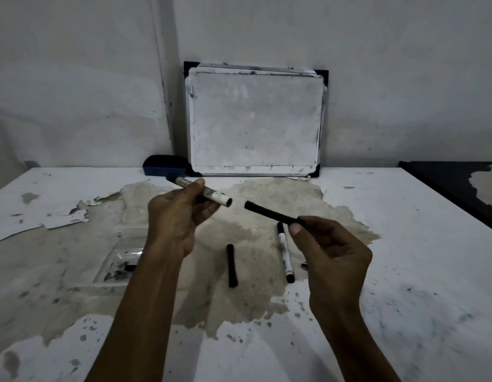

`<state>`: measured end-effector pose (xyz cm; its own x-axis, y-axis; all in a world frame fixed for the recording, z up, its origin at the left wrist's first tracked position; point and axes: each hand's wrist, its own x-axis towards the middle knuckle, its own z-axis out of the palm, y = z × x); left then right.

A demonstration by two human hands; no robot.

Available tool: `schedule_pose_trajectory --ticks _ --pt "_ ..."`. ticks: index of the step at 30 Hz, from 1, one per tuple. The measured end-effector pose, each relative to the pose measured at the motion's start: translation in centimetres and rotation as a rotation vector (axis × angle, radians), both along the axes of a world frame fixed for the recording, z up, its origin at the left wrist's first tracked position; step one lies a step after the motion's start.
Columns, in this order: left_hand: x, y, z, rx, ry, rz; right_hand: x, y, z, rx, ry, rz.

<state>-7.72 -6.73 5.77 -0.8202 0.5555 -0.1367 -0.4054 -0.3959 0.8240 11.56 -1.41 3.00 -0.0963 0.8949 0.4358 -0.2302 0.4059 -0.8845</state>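
Note:
My left hand (178, 216) grips a white marker barrel (217, 196) above the table, its open end pointing right. My right hand (333, 252) pinches a black rod-like stick (269, 213) by its near end, the far end aimed at the barrel's opening with a small gap between them. A second black stick (231, 265) lies on the table below the hands. A whole white marker with black ends (285, 252) lies beside it, partly behind my right thumb.
A smudged whiteboard (255, 119) leans against the wall at the table's back. A dark blue eraser (167, 166) sits at its left foot. A clear plastic tray (120, 260) lies under my left forearm. The tabletop (404, 244) is peeling. A dark surface (460, 183) adjoins it at the right.

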Motion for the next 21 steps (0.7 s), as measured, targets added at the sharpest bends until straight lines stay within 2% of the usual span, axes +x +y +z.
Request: schedule_pose_trajectory --ticks 3,7,14,21 --pt "-2.1 -2.3 0.6 0.045 0.003 0.093 -1.3 -0.2 0.8 -0.132 0.104 0.111" --pt "-4.7 -6.7 0.8 0.094 -0.006 0.25 -4.8 -1.4 1.3 -0.141 0.032 0.225" --pt "-7.4 -13.4 -0.3 0.065 -0.04 0.395 -12.4 -5.3 0.6 0.129 -0.446 0.334" --pt "-7.9 -16.1 -1.0 0.046 -0.044 0.404 -15.6 -7.1 -0.4 0.345 -0.843 0.486"
